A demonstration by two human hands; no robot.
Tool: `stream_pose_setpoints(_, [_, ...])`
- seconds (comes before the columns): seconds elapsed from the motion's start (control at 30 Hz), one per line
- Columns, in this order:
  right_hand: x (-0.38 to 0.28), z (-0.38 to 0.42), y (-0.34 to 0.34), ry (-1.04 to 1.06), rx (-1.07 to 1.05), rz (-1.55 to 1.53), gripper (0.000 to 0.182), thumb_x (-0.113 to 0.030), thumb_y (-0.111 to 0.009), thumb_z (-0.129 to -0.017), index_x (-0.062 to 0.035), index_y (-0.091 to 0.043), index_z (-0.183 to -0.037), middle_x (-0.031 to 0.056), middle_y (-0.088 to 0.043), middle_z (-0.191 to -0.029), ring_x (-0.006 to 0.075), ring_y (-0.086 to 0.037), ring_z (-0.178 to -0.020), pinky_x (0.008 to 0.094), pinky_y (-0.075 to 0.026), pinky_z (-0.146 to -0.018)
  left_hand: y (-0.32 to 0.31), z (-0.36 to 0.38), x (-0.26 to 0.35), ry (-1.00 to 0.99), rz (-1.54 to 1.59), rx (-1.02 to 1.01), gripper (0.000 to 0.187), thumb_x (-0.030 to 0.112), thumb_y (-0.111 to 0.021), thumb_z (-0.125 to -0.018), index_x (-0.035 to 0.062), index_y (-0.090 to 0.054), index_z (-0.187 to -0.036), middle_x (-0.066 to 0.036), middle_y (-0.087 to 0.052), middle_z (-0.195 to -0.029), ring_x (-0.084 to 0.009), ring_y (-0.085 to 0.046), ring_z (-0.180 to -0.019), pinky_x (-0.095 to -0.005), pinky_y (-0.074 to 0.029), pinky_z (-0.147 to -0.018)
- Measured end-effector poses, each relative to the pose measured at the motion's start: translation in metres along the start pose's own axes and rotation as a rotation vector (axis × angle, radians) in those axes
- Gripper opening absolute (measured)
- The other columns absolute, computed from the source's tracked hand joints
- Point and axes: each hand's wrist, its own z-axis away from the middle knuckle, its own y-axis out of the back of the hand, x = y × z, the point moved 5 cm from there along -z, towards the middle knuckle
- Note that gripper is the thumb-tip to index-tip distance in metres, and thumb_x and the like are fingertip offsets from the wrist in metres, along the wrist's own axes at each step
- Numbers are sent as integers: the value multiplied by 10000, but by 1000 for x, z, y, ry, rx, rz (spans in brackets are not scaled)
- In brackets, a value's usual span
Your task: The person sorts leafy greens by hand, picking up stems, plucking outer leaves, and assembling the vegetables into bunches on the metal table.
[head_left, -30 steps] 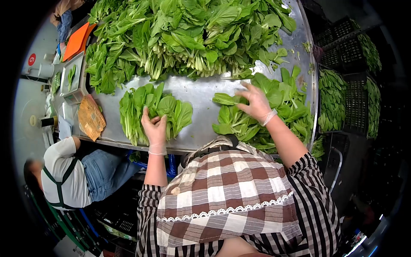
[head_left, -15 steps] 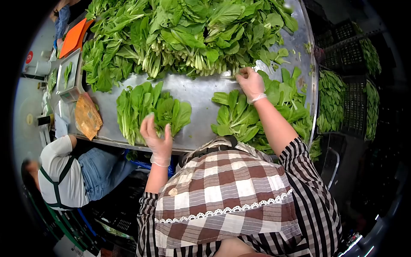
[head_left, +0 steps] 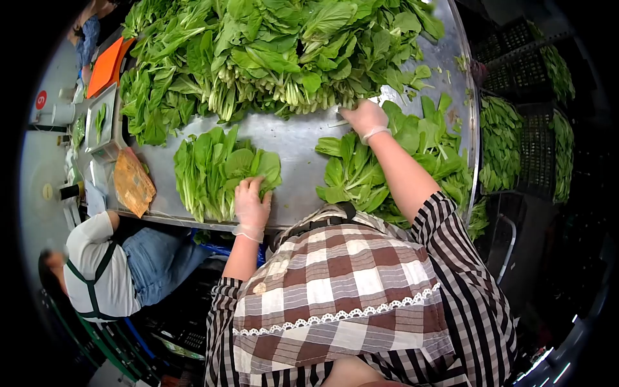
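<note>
In gloves, both of my hands are over the metal table. My left hand (head_left: 251, 205) lies against the lower right of a loose bunch of leafy greens (head_left: 205, 173), its fingers curled on the leaves and stems. At the lower edge of the big heap of greens (head_left: 271, 58), my right hand (head_left: 366, 119) is pinched closed. A thin pale piece, too small to identify, shows at its fingertips. Below that hand, more greens (head_left: 351, 171) lie fanned out toward the table's right side.
The metal table (head_left: 293, 145) has an orange sheet (head_left: 105, 68), a clear bin (head_left: 104, 122) and a brown flat piece (head_left: 133, 183) at its left. Crates of greens (head_left: 501, 145) stand at the right. A person in a white top (head_left: 97, 264) is at lower left.
My left hand has come down onto the bunch, its fingers drawing together. My right hand has shifted slightly left along the heap's lower edge.
</note>
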Motion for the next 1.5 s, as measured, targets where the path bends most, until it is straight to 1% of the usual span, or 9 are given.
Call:
stream_pose_setpoints(0.53, [3, 5, 7, 27, 47, 3, 353, -391, -668, -747, -52, -744, -808, 207, -713, -867, 363, -698, -829, 416, -555, -768, 11, -6, 7, -3, 117, 43, 365, 112, -741, -790, 69, -663, -1144, -142, -628, -1067, -324, -575, -966, -397, -479, -863])
stream_pose_setpoints(0.57, [5, 11, 9, 68, -6, -46, 343, -381, -665, -780, -50, -746, -812, 169, -724, -805, 296, -712, -772, 391, -556, -742, 14, -6, 9, -13, 129, 64, 356, 99, -734, -794, 66, -664, -1141, -139, -632, -1052, -315, -577, -946, -386, -484, -847])
stream_pose_setpoints(0.67, [12, 50, 20, 43, -210, -292, 372, -403, -669, -805, -40, -745, -833, 120, -727, -742, 218, -708, -706, 366, -552, -717, 26, -9, 26, -82, 197, 145, 319, 73, -720, -817, 51, -668, -1131, -98, -633, -1002, -223, -592, -820, -307, -492, -755])
stream_pose_setpoints(0.7, [19, 60, 16, 75, -227, -328, 382, -399, -682, -831, -21, -734, -853, 88, -715, -683, 144, -674, -641, 324, -538, -652, 27, -12, 31, -26, 288, 100, 308, 83, -721, -821, 57, -670, -1123, -93, -643, -988, -220, -602, -804, -301, -500, -755])
stream_pose_setpoints(0.87, [36, 122, 4, -51, -438, -821, 273, -253, -699, -877, 10, -683, -945, 74, -691, -721, 104, -609, -576, 239, -478, -531, -17, -22, 61, 155, 759, -258, 242, 140, -719, -869, 41, -679, -1086, -43, -665, -883, -125, -581, -708, -240, -496, -710])
stream_pose_setpoints(1.0, [34, 148, -8, -18, -515, -1067, 271, -166, -733, -871, 26, -640, -1038, 92, -699, -796, 92, -619, -603, 213, -464, -500, -50, -29, 98, 441, 1198, -571, 227, 192, -715, -897, 41, -667, -1060, 7, -658, -868, -66, -536, -689, -210, -437, -645])
stream_pose_setpoints(1.17, [24, 159, -18, 100, -410, -1033, 212, -141, -736, -880, 5, -610, -968, 75, -693, -771, 74, -622, -621, 208, -478, -520, -52, -44, 126, 504, 1243, -631, 262, 206, -735, -879, 26, -648, -1049, 5, -655, -862, -61, -545, -685, -203, -416, -614])
stream_pose_setpoints(1.27, [20, 160, -15, 25, -410, -1102, 212, -152, -722, -895, 10, -614, -979, 61, -681, -731, 76, -612, -589, 211, -473, -506, -56, -43, 123, 508, 1299, -555, 235, 160, -729, -872, 22, -650, -1046, 2, -656, -855, -64, -548, -682, -210, -420, -606])
stream_pose_setpoints(1.5, [43, 141, -22, -103, -160, -1108, 253, -200, -660, -949, 22, -669, -1069, 38, -661, -722, 58, -559, -547, 194, -439, -501, -49, -40, 114, 556, 1371, -447, 156, 58, -683, -868, 34, -651, -1019, -11, -666, -860, -89, -554, -686, -238, -440, -625])
